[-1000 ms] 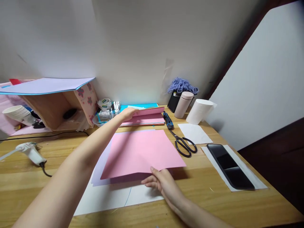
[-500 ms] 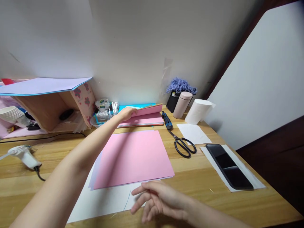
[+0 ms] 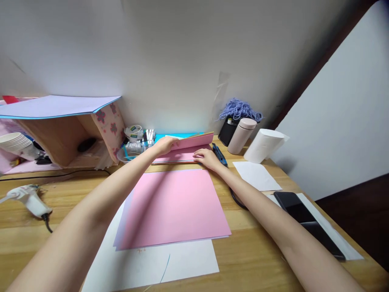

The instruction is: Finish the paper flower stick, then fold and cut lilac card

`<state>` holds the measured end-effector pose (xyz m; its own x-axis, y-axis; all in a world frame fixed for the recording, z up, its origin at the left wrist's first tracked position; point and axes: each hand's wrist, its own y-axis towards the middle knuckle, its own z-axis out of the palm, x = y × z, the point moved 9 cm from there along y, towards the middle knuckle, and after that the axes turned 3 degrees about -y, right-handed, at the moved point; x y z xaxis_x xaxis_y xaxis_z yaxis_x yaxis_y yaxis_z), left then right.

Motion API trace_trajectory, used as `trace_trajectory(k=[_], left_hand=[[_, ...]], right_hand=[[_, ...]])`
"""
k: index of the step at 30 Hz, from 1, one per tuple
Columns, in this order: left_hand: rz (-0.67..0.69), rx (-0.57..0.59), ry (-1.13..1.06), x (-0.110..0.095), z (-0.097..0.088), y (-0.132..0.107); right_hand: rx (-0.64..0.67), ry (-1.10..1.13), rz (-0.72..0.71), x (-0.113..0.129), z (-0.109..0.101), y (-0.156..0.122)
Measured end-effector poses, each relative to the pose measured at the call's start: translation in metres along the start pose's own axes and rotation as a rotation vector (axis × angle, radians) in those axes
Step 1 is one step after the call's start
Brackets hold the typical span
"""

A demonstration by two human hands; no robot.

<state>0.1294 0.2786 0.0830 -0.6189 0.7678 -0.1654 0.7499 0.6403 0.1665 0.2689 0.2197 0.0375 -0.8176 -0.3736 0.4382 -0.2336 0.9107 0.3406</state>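
Two bare hands at a stack of coloured paper, seen from the head camera. The stack lay near the wall, at the back of a light-brown wooden table [image 3: 243, 259]. The left hand [image 3: 165, 145] was clamped on the upper pink paper flap [image 3: 196, 140], its fingers and thumb together on the left part of the front edge, so that the flap stood tilted up from the stack. The right hand [image 3: 207, 158] rested at the right part of the lower pink paper sheet [image 3: 182, 155], touching it near its front edge; its fingers lay close together and slightly bent, but whether they pinched the sheet could not be told. A bright blue flat sheet [image 3: 182, 135] showed behind the stack.

In front of the stack lay a large pink rectangular paper sheet [image 3: 179, 207], flat on a lavender paper sheet [image 3: 124, 223] that protruded at its left and front edges. Beneath both was a white paper sheet [image 3: 188, 257] bearing a curved blue line. Just beside the right hand lay a blue-and-black utility knife [image 3: 219, 154]. The right forearm partly covered a black looped scissor handle [image 3: 236, 199] and a black rectangular phone [image 3: 306, 220]. A pale pink cylindrical bottle [image 3: 242, 136] stood upright farther right, next to a white paper roll [image 3: 261, 146].
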Motion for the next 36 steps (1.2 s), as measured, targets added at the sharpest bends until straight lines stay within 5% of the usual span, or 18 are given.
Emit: trace_trajectory(k=[7,18,36], left_hand=[[0.027,-0.002,0.001,0.000,0.000,0.001],[0.032,0.025,0.052,-0.007,-0.001,0.001],[0.070,0.051,-0.008,-0.007,0.004,0.003]], right_hand=[[0.106,-0.211,-0.118,0.014,0.009,-0.005],[0.182,-0.535,-0.117,0.028,0.010,0.005],[0.103,-0.281,0.089,0.008,-0.014,0.031]])
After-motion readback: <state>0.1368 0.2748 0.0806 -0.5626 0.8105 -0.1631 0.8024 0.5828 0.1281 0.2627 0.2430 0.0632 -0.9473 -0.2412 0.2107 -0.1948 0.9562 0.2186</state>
